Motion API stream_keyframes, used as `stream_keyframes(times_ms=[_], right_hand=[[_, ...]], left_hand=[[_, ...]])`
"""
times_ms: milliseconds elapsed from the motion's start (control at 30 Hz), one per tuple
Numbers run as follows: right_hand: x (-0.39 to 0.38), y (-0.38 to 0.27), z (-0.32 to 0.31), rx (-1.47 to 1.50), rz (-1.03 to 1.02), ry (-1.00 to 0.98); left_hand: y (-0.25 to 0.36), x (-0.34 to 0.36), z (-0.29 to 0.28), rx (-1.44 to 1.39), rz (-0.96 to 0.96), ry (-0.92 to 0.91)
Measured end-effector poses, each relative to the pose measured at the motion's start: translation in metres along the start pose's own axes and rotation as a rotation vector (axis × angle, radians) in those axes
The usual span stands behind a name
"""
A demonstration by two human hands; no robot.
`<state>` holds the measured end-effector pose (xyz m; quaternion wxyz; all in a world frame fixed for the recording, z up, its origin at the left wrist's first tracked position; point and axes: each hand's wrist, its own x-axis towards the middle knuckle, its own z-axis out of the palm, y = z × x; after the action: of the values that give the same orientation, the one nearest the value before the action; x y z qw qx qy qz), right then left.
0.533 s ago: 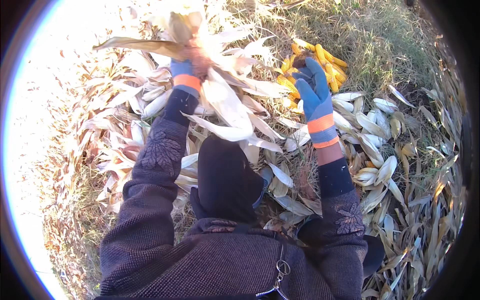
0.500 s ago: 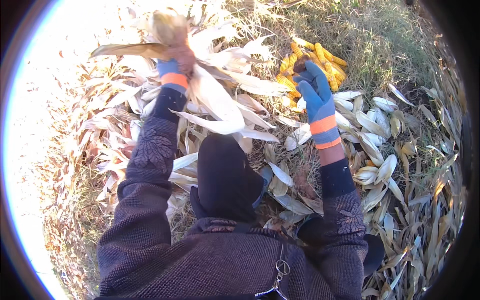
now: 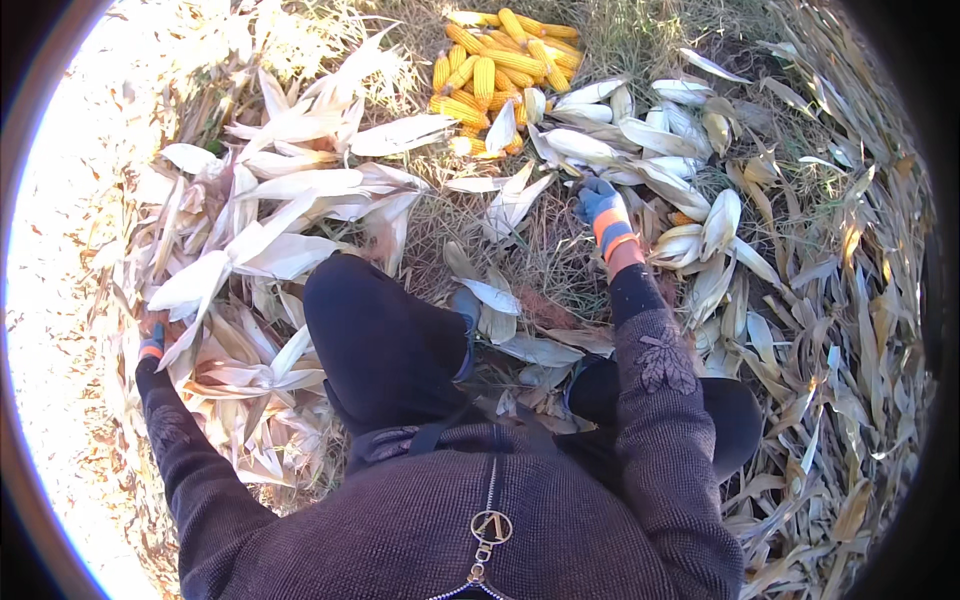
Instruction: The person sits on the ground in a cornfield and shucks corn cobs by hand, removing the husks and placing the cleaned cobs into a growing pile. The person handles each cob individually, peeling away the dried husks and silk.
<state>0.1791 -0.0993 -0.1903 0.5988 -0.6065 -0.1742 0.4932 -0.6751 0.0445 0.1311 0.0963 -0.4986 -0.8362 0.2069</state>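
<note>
My left hand (image 3: 152,341), in a blue and orange glove, is low at the far left, against a heap of pale dry corn husks (image 3: 290,250). Its fingers are mostly hidden among the husks. My right hand (image 3: 600,204), gloved alike, is closed at the near end of an ear of corn in its husk (image 3: 584,148). That ear lies at the left side of a pile of unhusked ears (image 3: 668,140). Bare yellow corn cobs (image 3: 510,62) are heaped just beyond it.
My bent knee (image 3: 375,320) stands between the husk heap and the right-hand pile. Loose husks (image 3: 515,205) lie on dry grass in front of me. Dry corn stalks and leaves (image 3: 830,420) cover the ground along the right.
My left hand has swung down and left from the top, and the husks it carried are now in the left heap. My right hand has come nearer and closed by the unhusked ears.
</note>
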Motion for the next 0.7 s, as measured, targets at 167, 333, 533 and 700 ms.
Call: stream_keyframes(times_ms=[167, 333, 533, 700], right_hand=[[-0.015, 0.055, 0.006, -0.361, 0.113, -0.116], [-0.072, 0.062, 0.024, -0.901, -0.121, -0.106], [-0.156, 0.106, 0.106, -1.22, 0.028, -0.562], [-0.185, 0.132, 0.098, -1.456, 0.127, -0.794]], left_hand=[[-0.01, 0.017, -0.019, 0.124, 0.042, 0.124], [0.079, -0.048, -0.123, -0.062, 0.228, 0.192], [0.036, 0.068, -0.107, -0.392, 0.381, 0.479], [0.079, 0.066, -0.07, 0.153, 0.296, 0.361]])
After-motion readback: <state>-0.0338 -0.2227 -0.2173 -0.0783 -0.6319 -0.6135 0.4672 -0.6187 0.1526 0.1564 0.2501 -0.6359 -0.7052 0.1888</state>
